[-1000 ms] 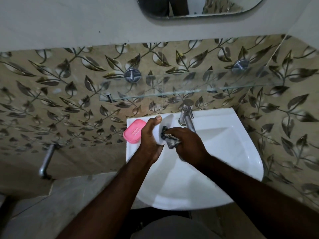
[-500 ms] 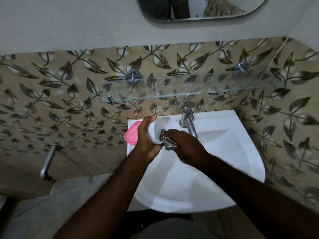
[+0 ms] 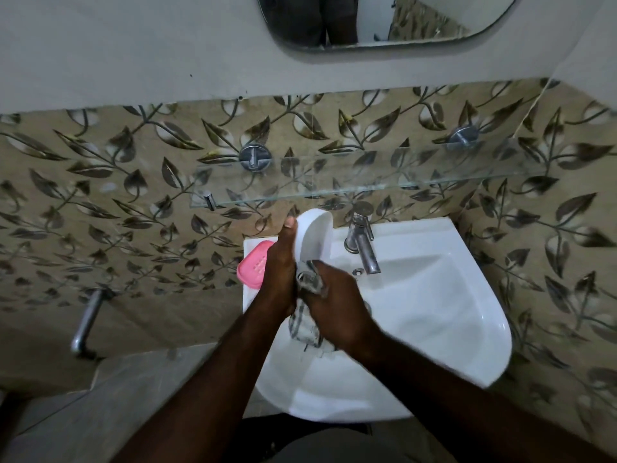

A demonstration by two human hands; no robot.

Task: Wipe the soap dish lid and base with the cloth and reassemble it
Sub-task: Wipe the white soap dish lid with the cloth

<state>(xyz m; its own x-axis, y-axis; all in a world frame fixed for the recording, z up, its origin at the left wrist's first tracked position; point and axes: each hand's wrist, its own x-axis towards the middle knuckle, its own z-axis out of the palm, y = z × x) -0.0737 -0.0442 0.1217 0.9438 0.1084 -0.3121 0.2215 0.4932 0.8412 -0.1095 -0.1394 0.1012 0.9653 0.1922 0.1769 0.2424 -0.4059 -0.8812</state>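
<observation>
My left hand grips a white soap dish part and holds it upright over the back left of the basin, hollow side facing right. My right hand is closed on a grey checked cloth and presses it against the lower end of the white part. The cloth's loose end hangs down between my wrists. A pink soap dish part with small slots lies on the sink's back left corner, partly hidden behind my left hand.
The white sink juts from a leaf-patterned tiled wall. A chrome tap stands just right of the white part. A glass shelf runs close above it. A mirror hangs higher up. A metal pipe sticks out at the left.
The white part has been tilted up to stand higher, near the shelf. My right hand with the cloth has slid down to its lower end, and more cloth hangs loose.
</observation>
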